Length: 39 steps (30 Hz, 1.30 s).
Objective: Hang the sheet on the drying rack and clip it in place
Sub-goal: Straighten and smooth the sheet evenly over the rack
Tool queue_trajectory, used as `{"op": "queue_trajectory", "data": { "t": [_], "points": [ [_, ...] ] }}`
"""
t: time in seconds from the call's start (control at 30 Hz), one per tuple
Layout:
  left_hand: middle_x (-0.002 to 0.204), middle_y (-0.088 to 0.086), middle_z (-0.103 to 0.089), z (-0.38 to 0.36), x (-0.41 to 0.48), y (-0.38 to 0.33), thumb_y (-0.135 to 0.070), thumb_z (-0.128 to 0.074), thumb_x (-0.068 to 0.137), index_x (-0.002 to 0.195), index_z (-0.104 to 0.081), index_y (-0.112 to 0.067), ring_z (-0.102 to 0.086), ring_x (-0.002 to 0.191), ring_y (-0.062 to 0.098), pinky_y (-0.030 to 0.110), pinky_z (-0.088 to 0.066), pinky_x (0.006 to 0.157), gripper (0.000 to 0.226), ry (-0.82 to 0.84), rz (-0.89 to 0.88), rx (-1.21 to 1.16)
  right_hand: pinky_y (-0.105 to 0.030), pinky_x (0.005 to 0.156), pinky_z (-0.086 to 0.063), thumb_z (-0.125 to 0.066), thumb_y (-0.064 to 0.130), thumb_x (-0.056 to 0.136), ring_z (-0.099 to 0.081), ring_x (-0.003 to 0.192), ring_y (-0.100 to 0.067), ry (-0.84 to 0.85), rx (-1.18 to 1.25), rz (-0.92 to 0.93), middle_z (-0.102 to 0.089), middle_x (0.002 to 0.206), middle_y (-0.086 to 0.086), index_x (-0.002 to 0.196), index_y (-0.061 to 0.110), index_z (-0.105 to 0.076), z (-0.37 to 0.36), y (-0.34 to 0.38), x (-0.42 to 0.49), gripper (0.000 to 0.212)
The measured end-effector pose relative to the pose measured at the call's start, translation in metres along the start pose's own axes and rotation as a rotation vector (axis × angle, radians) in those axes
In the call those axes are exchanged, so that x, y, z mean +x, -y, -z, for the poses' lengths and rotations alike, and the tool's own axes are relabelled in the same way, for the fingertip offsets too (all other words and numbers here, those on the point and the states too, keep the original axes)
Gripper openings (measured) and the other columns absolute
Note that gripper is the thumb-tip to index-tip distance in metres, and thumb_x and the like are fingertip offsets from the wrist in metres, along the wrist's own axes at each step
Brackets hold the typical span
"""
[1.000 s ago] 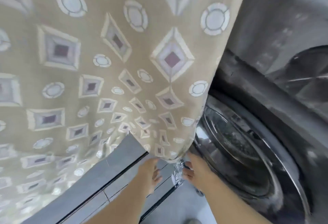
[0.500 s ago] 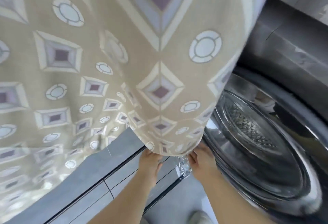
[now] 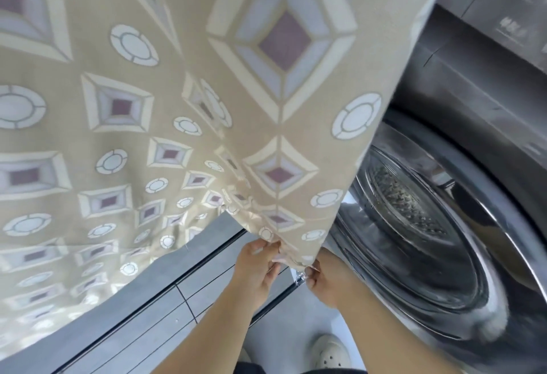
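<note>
The beige sheet [image 3: 183,83], printed with diamonds and circles, hangs down across most of the head view; its lower corner [image 3: 296,252] ends just above my hands. My left hand [image 3: 257,270] pinches the hem at that corner. My right hand [image 3: 328,282] is right beside it, under the corner, pinching a small clear shiny clip [image 3: 300,276] that touches the sheet's tip. The drying rack is out of view above.
A dark front-loading washing machine [image 3: 473,107] stands close on the right, its round glass door [image 3: 414,225] next to my right hand. Grey floor tiles with a dark sliding-door track [image 3: 183,290] run below. My pale shoe [image 3: 330,350] shows at the bottom.
Both hands rose to the sheet's lower corner. The left hand, free before, now pinches the hem. The right hand brought the clear clip up against the corner.
</note>
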<state>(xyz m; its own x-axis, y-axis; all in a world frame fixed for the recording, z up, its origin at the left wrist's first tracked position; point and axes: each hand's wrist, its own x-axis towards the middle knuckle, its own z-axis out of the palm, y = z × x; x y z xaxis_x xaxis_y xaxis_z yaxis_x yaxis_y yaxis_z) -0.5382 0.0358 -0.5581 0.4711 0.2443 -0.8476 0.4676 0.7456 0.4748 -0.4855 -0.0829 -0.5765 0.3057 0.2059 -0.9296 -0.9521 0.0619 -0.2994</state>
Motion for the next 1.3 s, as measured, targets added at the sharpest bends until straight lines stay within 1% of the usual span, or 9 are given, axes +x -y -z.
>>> {"op": "queue_trajectory", "data": {
  "t": [0.1,0.27,0.5,0.63,0.8,0.93,1.1,1.2,1.3],
  "points": [
    [0.101,0.011,-0.062,-0.001,0.001,0.006,0.009,-0.053,0.084,0.102,-0.055,-0.007,-0.058,0.077,0.015,0.021,-0.046,0.067,0.024,-0.1,-0.048,0.053,-0.013,0.034,-0.033,-0.041,0.009,0.096,-0.043,0.039,-0.004,0.022,0.159,0.002,-0.05,0.064,0.002,0.086,0.016,-0.057,0.004,-0.002,-0.003,0.02],
    [0.105,0.0,-0.056,-0.012,-0.018,0.001,-0.007,-0.044,0.091,0.086,-0.056,-0.021,-0.051,0.103,0.016,0.03,-0.04,0.081,0.02,-0.137,0.007,0.087,-0.019,0.051,-0.055,-0.05,-0.001,0.091,-0.058,0.073,-0.016,0.062,0.325,0.047,-0.06,0.083,-0.008,0.095,0.006,-0.058,0.007,-0.005,-0.011,0.012],
    [0.08,-0.004,-0.066,-0.026,-0.048,-0.013,-0.01,-0.049,0.09,0.079,-0.064,-0.02,-0.06,0.077,0.009,0.024,-0.044,0.075,0.022,0.175,0.038,-0.027,-0.02,0.057,-0.056,-0.053,-0.003,0.088,-0.06,0.076,-0.016,0.075,0.333,0.037,-0.062,0.086,-0.008,0.094,0.006,-0.06,0.01,-0.01,-0.026,0.013],
    [0.068,-0.004,-0.066,-0.033,-0.061,-0.01,-0.004,-0.048,0.089,0.062,-0.071,-0.022,-0.062,0.066,0.009,0.024,-0.046,0.071,0.04,0.148,0.092,0.134,-0.015,0.043,-0.046,-0.058,0.006,0.089,-0.053,0.05,-0.008,0.069,0.266,-0.009,-0.058,0.075,-0.004,0.095,0.009,-0.058,0.008,-0.012,-0.045,0.007],
    [0.065,0.003,-0.06,-0.036,-0.056,-0.007,0.009,-0.048,0.085,0.079,-0.057,-0.009,-0.054,0.056,0.01,0.013,-0.045,0.043,0.021,-0.069,0.254,0.121,-0.012,0.039,-0.039,-0.052,0.009,0.094,-0.042,0.041,-0.004,0.064,0.262,-0.02,-0.053,0.068,-0.001,0.082,0.013,-0.057,0.011,-0.014,-0.057,0.013],
    [0.083,0.002,-0.057,-0.014,-0.044,0.007,0.01,-0.05,0.084,0.093,-0.053,-0.012,-0.05,0.065,0.009,0.015,-0.044,0.052,0.024,-0.182,0.293,0.08,-0.013,0.037,-0.038,-0.048,0.005,0.095,-0.041,0.048,-0.008,-0.041,0.297,-0.049,-0.051,0.064,-0.002,0.081,0.012,-0.054,0.023,-0.022,-0.063,0.017],
    [0.065,0.002,-0.038,0.004,-0.034,0.023,0.009,-0.034,0.091,0.071,-0.044,-0.012,-0.034,0.053,0.009,0.009,-0.028,0.028,0.031,-0.249,0.227,0.2,-0.013,0.033,-0.035,-0.043,-0.007,0.093,-0.043,0.037,-0.006,-0.081,0.353,-0.059,-0.049,0.066,-0.007,0.082,0.008,-0.053,0.037,-0.032,-0.047,0.021],
    [0.066,0.001,-0.048,0.002,-0.021,0.023,0.007,-0.038,0.091,0.092,-0.056,-0.013,-0.043,0.045,0.007,0.009,-0.03,0.029,0.026,-0.194,0.204,0.033,-0.013,0.037,-0.044,-0.04,-0.008,0.094,-0.049,0.048,-0.008,-0.026,0.463,-0.024,-0.053,0.069,-0.007,0.084,0.006,-0.055,0.031,-0.031,-0.036,0.023],
    [0.076,0.002,-0.065,-0.007,-0.014,0.019,0.006,-0.043,0.091,0.095,-0.06,-0.012,-0.058,0.067,0.014,0.02,-0.053,0.05,0.025,-0.13,0.129,-0.151,-0.018,0.047,-0.054,-0.042,-0.009,0.094,-0.056,0.071,-0.017,0.012,0.583,-0.006,-0.062,0.081,-0.011,0.087,0.004,-0.058,0.021,-0.028,-0.026,0.022]
  ]
}}
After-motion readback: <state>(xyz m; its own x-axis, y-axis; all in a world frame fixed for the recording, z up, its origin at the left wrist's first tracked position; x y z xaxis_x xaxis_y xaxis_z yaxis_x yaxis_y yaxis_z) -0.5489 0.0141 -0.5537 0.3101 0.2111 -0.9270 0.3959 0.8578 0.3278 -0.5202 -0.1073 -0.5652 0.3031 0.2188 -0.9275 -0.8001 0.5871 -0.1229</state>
